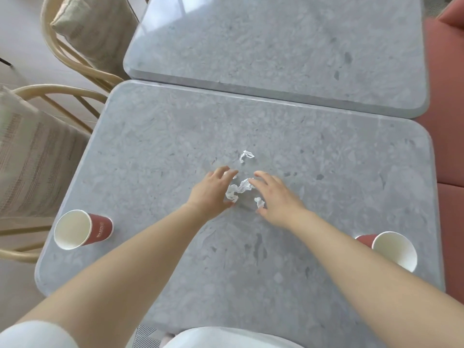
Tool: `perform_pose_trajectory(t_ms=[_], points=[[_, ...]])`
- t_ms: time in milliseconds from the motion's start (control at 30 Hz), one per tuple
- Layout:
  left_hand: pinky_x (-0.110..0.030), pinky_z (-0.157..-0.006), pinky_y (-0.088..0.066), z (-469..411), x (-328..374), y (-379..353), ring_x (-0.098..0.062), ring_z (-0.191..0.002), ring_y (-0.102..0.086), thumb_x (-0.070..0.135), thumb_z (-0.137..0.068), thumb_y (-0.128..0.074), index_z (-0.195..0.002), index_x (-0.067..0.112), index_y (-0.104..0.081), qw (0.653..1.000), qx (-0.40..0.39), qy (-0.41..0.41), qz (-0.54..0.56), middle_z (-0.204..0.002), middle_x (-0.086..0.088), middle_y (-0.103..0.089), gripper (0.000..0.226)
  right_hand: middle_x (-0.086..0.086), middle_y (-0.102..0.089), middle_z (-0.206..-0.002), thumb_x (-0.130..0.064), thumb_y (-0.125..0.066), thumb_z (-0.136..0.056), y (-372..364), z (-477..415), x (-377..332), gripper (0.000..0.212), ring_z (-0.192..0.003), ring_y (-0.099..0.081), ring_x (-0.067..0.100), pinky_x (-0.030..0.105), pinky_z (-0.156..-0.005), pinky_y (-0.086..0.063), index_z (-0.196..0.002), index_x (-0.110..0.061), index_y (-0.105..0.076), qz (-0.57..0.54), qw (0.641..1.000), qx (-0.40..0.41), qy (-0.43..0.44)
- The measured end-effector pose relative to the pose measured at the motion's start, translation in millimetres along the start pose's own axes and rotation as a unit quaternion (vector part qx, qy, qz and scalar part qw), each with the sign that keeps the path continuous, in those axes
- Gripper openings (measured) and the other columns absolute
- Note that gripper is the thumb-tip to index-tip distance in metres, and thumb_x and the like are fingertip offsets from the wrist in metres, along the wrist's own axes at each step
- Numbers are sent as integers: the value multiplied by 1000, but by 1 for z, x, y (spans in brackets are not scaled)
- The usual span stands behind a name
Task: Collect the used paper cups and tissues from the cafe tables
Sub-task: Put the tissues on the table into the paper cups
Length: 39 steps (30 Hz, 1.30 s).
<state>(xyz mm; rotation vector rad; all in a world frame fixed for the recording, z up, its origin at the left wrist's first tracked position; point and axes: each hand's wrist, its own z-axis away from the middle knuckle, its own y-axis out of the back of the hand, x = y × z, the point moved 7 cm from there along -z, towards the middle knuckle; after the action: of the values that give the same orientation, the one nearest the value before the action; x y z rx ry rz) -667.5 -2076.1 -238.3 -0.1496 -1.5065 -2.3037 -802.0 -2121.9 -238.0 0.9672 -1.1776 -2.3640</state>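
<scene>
Crumpled white tissue (237, 190) lies in the middle of the near grey stone table (155, 151). My left hand (211, 192) rests at its left side and my right hand (278, 197) at its right, fingers spread, both touching the paper. A small white scrap (259, 202) pokes out under my right thumb. Another small crumpled tissue (246, 156) lies just beyond my fingertips. A red paper cup (82, 229) with a white inside stands at the near left corner. A second red paper cup (391, 249) stands near the right edge.
A second grey table (276, 46) butts against the far edge of the near one. Two wooden chairs with striped beige cushions (32, 156) stand along the left side. A pink upholstered bench (449, 121) runs along the right.
</scene>
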Motion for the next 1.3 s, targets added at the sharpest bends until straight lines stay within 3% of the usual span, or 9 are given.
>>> perform_pose_trajectory(t_ms=[133,267,367,500,667,867,1000,1100,1300], points=[[-37,-80,-49,-6,9,-2,-24,-108,-50,20,-87,-60,-128,22,-44,999,1,-20,39,-129,-2,-42,45,-3,-23,-147,-12,-62,-83,-9,-8,-5,70,-132,-23,21,38,-102,-37,-142,-20,-25,-17,999,-17,25],[-39,-78,-49,-8,15,-4,-24,-89,-57,19,-90,-56,-112,16,-56,996,-9,-23,83,-118,-3,-49,22,6,-47,-115,-5,-56,-84,-11,-12,-8,31,-108,-45,26,38,-83,-45,-114,-10,-53,-48,998,14,25],[-36,-74,-48,-12,13,1,-24,-84,-58,18,-90,-55,-107,15,-58,995,10,-18,97,-113,-3,-53,18,10,-54,-106,-5,-54,-85,-2,-17,0,19,-98,-52,29,34,-77,-41,-103,-7,-60,-71,997,39,8],[-34,-71,-46,-18,-1,12,-25,-86,-57,20,-90,-55,-104,16,-59,993,38,7,110,-106,-3,-54,16,11,-58,-100,-3,-59,-81,32,-33,8,22,-94,-54,29,26,-73,-33,-103,-7,-61,-79,990,119,2],[-33,-67,-46,-17,-21,21,-21,-84,-56,25,-89,-56,-104,18,-57,989,76,49,118,-106,0,-53,16,9,-58,-103,-2,-59,-80,59,-62,1,26,-94,-54,28,26,-73,-36,-106,-9,-60,-87,985,147,19],[-29,-63,-38,-12,-37,21,-16,-82,-51,27,-88,-54,-105,18,-55,988,74,84,101,-108,1,-54,19,2,-35,-138,-13,-65,-81,39,-85,-5,51,-125,-34,25,39,-99,-39,-128,-14,-46,-25,999,23,17],[-34,-71,-47,-8,-36,17,-21,-93,-56,23,-88,-54,-106,18,-54,989,59,85,105,-112,0,-58,19,9,-48,-115,-1,-55,-83,25,-73,-10,24,-108,-44,28,39,-89,-43,-106,-8,-59,-28,998,40,38],[-33,-69,-47,-3,-32,12,-19,-88,-56,23,-88,-54,-109,19,-54,989,46,83,110,-113,1,-57,21,11,-55,-103,1,-49,-85,15,-58,-11,20,-97,-53,29,37,-81,-46,-97,-8,-63,-55,997,41,24],[-25,-68,-40,17,-17,7,-16,-86,-54,24,-87,-58,-104,21,-58,988,53,41,141,-104,1,-59,17,6,-59,-104,-5,-54,-84,10,-20,-15,28,-90,-54,19,21,-76,-39,-111,-12,-57,-147,986,71,-19]])
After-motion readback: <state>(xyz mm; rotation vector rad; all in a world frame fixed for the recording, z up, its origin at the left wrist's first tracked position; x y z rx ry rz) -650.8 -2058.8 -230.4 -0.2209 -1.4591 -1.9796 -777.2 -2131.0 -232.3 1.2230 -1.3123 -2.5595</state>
